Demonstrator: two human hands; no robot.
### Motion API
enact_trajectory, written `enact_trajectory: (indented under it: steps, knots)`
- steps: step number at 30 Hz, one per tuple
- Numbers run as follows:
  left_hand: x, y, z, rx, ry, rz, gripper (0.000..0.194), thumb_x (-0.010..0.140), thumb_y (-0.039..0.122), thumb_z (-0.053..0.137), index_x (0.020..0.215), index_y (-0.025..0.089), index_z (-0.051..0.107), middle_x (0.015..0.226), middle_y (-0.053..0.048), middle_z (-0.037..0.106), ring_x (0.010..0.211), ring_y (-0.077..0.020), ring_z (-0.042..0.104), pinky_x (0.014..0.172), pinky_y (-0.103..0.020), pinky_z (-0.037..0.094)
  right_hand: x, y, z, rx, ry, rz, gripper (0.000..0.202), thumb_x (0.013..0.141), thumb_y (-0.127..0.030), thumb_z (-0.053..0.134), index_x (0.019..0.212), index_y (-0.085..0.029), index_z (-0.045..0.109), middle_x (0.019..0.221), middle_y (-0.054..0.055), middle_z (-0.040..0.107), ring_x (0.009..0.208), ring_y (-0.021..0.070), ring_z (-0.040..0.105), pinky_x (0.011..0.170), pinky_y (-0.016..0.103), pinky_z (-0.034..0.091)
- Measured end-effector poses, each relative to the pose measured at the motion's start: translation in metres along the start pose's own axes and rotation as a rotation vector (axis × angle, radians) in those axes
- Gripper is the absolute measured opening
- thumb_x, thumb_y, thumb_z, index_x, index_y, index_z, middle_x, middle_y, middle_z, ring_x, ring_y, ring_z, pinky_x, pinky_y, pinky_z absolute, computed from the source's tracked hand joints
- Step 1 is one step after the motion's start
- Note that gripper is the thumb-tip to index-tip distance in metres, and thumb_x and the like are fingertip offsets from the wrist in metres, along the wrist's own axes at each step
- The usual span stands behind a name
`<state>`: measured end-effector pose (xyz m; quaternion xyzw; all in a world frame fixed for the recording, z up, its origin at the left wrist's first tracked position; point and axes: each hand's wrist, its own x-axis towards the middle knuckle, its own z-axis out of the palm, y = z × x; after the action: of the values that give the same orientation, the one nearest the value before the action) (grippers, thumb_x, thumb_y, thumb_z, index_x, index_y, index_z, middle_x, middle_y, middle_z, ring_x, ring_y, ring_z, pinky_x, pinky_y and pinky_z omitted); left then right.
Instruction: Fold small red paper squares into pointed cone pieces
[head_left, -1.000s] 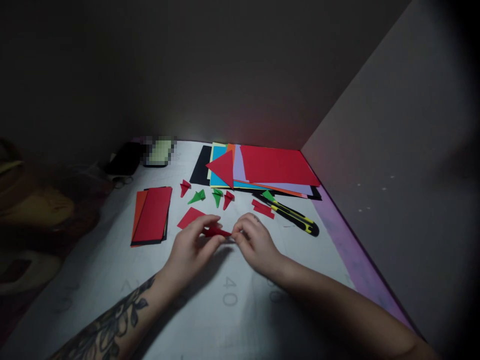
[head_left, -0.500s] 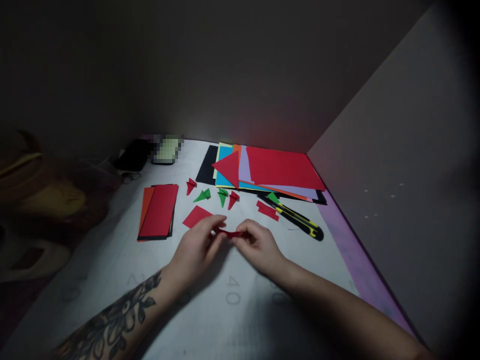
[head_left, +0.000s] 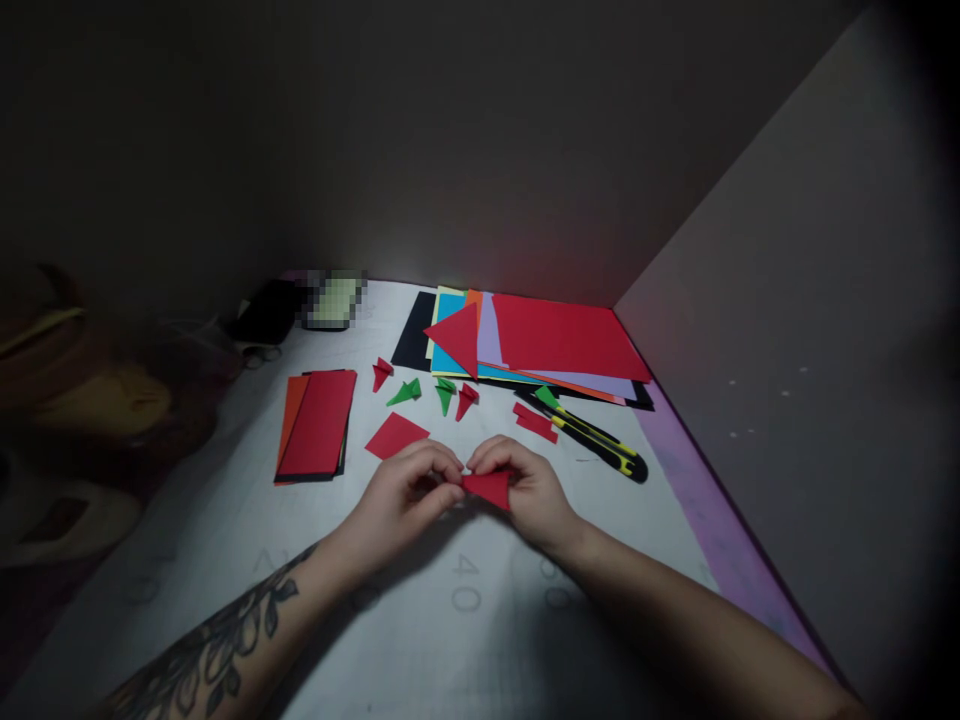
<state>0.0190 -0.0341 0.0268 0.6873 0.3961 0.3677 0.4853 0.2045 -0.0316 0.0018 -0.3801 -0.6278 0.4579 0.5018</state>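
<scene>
Between my two hands is a small folded piece of red paper (head_left: 487, 488), raised over the white tabletop (head_left: 420, 630). My left hand (head_left: 409, 490) pinches its pointed left end. The wider end lies against the fingers of my right hand (head_left: 529, 490), which also closes on it; that thumb is partly hidden. Just beyond my left hand lies a flat red paper square (head_left: 396, 435). Farther back are folded red (head_left: 466, 401) and green (head_left: 445, 395) paper pieces, several in a loose row.
Behind, a stack of coloured sheets (head_left: 570, 335) carries a red triangle (head_left: 457, 338). A yellow-black utility knife (head_left: 600, 445) lies right, near red scraps (head_left: 535, 422) and a green scrap (head_left: 547, 397). Paper strips (head_left: 319, 425) are on the left. Walls (head_left: 810, 300) bound the back and right.
The red paper has been turned so its broad triangular face shows; before, only a thin edge was visible. Both hands have shifted slightly and come closer together.
</scene>
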Motion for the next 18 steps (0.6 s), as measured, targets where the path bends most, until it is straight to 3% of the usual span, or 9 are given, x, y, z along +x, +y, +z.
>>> enact_trajectory:
  steps: [9,15,18]
  knots:
    - [0.002,0.004,0.000,-0.027,-0.003,-0.036,0.011,0.086,0.020,0.055,0.077,0.017,0.061,0.086,-0.004,0.061,0.081,-0.0146,0.060,0.073,-0.025,0.047,-0.002,-0.003,0.003,0.043,0.000,0.119,0.014,0.073,-0.021,0.072,0.074,-0.020,0.058,0.077,0.001,0.060,0.073,0.0155,0.058,0.066,0.028,0.046]
    - [-0.003,-0.002,0.001,0.235,0.104,0.115,0.011,0.084,0.020,0.059,0.083,0.019,0.070,0.098,-0.008,0.064,0.093,-0.0177,0.062,0.081,-0.028,0.050,-0.001,-0.009,0.007,0.060,0.056,0.305,0.010,0.067,-0.016,0.064,0.069,-0.020,0.055,0.067,-0.003,0.056,0.066,0.0139,0.053,0.058,0.024,0.041]
    - [-0.007,-0.007,0.000,0.399,0.119,0.247,0.018,0.085,0.019,0.057,0.092,0.023,0.073,0.102,-0.010,0.066,0.091,-0.0182,0.064,0.077,-0.028,0.052,-0.002,-0.007,0.008,0.109,0.088,0.420,0.009,0.066,-0.016,0.062,0.067,-0.019,0.054,0.061,-0.005,0.053,0.059,0.0114,0.048,0.054,0.023,0.037]
